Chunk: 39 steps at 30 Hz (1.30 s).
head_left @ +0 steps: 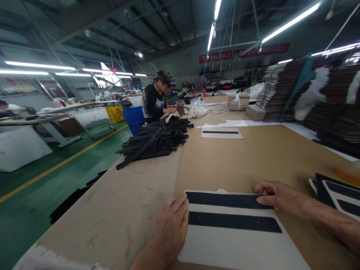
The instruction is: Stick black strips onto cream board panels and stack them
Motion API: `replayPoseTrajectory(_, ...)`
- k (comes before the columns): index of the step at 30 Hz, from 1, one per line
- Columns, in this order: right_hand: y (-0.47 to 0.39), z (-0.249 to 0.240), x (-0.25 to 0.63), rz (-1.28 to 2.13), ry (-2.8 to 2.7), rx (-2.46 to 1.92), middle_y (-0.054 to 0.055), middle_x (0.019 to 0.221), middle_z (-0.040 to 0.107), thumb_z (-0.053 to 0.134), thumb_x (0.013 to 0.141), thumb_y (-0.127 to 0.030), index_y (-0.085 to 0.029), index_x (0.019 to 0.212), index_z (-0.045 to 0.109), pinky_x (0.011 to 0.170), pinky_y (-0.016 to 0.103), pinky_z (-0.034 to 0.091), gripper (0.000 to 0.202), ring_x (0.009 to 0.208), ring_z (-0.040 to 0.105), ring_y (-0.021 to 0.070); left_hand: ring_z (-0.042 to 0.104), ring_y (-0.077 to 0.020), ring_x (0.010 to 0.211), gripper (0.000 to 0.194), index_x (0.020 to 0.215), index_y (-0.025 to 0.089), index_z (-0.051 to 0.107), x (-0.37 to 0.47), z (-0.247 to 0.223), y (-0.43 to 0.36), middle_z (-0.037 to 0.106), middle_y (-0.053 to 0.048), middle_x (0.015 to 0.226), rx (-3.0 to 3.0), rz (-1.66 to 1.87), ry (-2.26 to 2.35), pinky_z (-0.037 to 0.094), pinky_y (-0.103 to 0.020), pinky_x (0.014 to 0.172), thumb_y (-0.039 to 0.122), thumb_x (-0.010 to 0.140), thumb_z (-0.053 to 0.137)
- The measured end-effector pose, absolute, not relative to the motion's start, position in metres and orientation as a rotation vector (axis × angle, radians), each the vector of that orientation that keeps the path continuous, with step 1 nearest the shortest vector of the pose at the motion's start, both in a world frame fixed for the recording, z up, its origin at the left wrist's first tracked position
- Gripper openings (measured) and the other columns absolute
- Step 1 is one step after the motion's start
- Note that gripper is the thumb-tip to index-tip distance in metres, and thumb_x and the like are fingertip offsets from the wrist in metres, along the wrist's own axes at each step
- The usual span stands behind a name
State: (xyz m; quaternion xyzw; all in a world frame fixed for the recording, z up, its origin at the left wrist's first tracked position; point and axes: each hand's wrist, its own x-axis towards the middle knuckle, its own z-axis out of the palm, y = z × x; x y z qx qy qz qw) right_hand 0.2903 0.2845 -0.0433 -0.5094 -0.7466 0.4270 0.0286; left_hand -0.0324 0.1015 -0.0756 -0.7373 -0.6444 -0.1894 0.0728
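A white board (233, 243) lies flat on the brown table (253, 161) right in front of me, with two black strips across it. My left hand (168, 232) rests palm down on the board's left edge, fingertips at the ends of the strips. My right hand (278, 197) presses flat on the right end of the upper black strip (222, 200). The lower black strip (233, 222) lies free between my hands. Neither hand grips anything.
A pile of black strips (156, 140) sits at the table's left edge. Another white board with one strip (221, 132) lies further back. More striped boards (337, 197) lie at right. Stacked dark material (309, 93) lines the right side. A seated person (154, 99) works farther down.
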Motion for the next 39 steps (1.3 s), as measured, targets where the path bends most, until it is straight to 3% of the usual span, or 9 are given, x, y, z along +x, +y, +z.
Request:
replayPoseTrajectory(22,0.279,-0.054,0.286,1.032,-2.32,-1.587,-0.002,0.076,0.055,0.053,0.078,-0.03,-0.019,0.087,0.05,0.063,0.022,0.034,0.015,0.068,0.046,0.008,0.06,-0.023,0.108,0.034,0.123,0.014,0.061,-0.048,-0.092,0.108,0.063,-0.006,0.127,-2.144,-0.525,-1.669,0.059,-0.039,0.089,0.018,0.093,0.046)
replayPoseTrajectory(28,0.273,-0.042,0.281,0.736,-2.482,-1.652,-0.001,0.08,0.062,0.053,0.078,-0.031,-0.02,0.085,0.053,0.067,0.026,0.033,0.013,0.073,0.052,0.0116,0.063,-0.0213,0.103,0.033,0.12,0.014,0.063,-0.051,-0.095,0.109,0.065,-0.006,0.126,-2.118,-0.5,-1.589,0.059,-0.032,0.086,0.018,0.092,0.047)
replayPoseTrajectory(32,0.268,-0.035,0.278,0.552,-2.563,-1.527,0.002,0.095,0.063,0.054,0.077,-0.024,-0.02,0.088,0.055,0.075,0.028,0.036,0.012,0.084,0.057,0.0142,0.063,-0.0208,0.104,0.032,0.119,0.016,0.064,-0.051,-0.092,0.111,0.065,-0.006,0.125,-2.134,-0.504,-1.638,0.058,-0.034,0.088,0.018,0.094,0.043)
replayPoseTrajectory(36,0.252,-0.028,0.263,0.423,-2.714,-1.512,0.006,0.101,0.067,0.041,0.081,-0.009,-0.02,0.096,0.062,0.082,0.034,0.042,0.028,0.094,0.063,0.02,0.064,-0.0221,0.106,0.034,0.124,0.018,0.061,-0.046,-0.068,0.114,0.067,-0.006,0.122,-2.24,-0.425,-1.808,0.054,-0.041,0.094,0.022,0.097,0.041)
replayPoseTrajectory(39,0.235,-0.025,0.247,0.168,-2.862,-1.457,0.009,0.102,0.069,0.033,0.079,0.0,-0.022,0.111,0.064,0.079,0.035,0.047,0.05,0.095,0.067,0.0241,0.062,-0.0276,0.11,0.042,0.133,0.021,0.056,-0.033,-0.043,0.116,0.066,-0.009,0.122,-2.325,-0.246,-1.943,0.054,-0.046,0.094,0.038,0.094,0.054)
